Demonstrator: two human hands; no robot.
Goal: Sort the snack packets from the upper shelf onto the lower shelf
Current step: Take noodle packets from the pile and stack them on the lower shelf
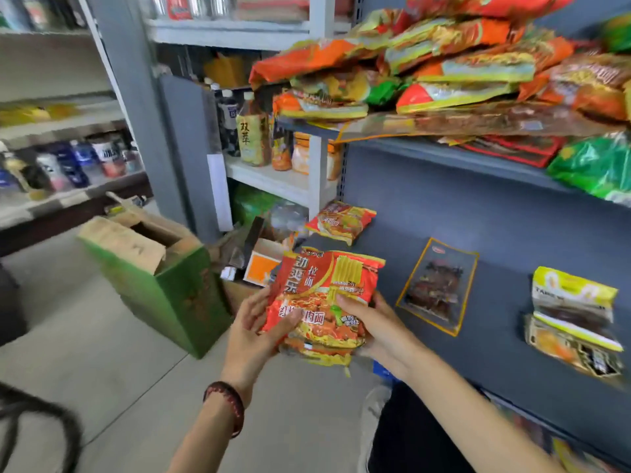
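Both hands are on one packet here, low in the centre of the frame. The left hand [254, 331] cups the red noodle packet [322, 302] from the left edge, thumb laid across its front, fingers [252, 310] wrapped behind it. The right hand [377, 327] grips the packet's right side, thumb pressed on the printed bowl, the rest of the hand tucked underneath. A dark beaded bracelet [227, 404] sits on the left wrist.

The packet is held in the air in front of the lower shelf [495, 233], not touching it. On that grey shelf surface, further back, lies a second noodle packet [341, 220], and to the right a clear pouch with dark contents [438, 285], then a yellow-topped packet [573, 315] near the right edge, overlapping something beneath it; the blur there makes it hard to say what.

Up in the upper right of the frame, the upper shelf [426, 146] carries a loose heap of orange and yellow packets [454, 66], with a green bag [596, 165] hanging over its front edge.

Left of centre, an open green cardboard box [160, 274] stands on the floor, and bottles [251, 134] line the pale shelving behind.
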